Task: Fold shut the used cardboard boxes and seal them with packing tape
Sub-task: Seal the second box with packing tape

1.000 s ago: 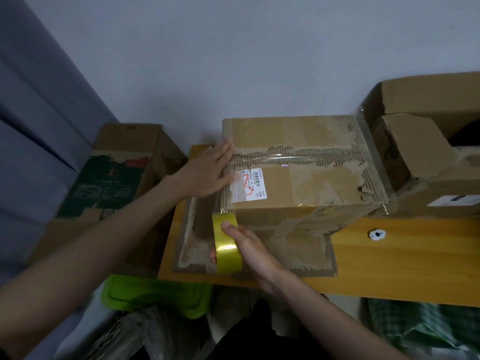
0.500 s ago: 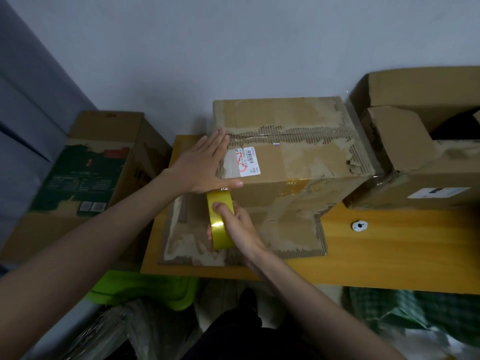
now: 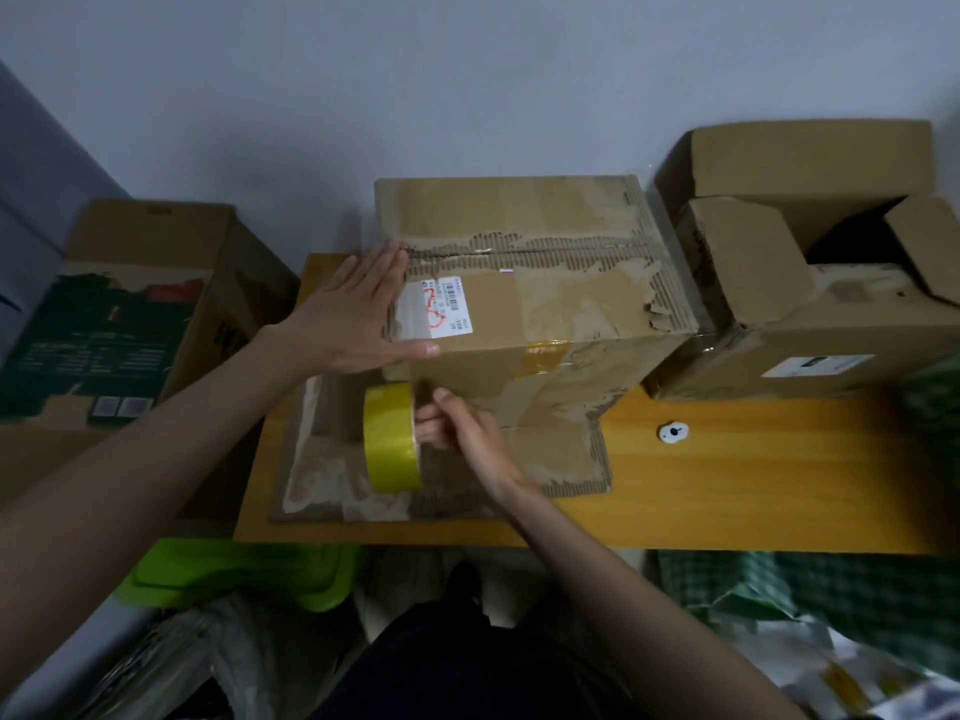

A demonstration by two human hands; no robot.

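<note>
A worn cardboard box with torn paper and a white shipping label stands in the middle of the wooden table, its top flaps folded shut. My left hand lies flat on the box's top left corner, fingers straight, thumb along the front edge. My right hand grips a yellow roll of packing tape held upright against the box's front lower left. A loose flap of the box lies flat on the table in front.
A second cardboard box with open flaps stands at the right, touching the middle box. A green-printed box sits left of the table. A small white round thing lies on the table. A green lid and bags lie below the front edge.
The right hand has shifted its grip on the tape roll, now holding it from its right side. The left hand stays flat on the box. The camera moved closer and lower.
</note>
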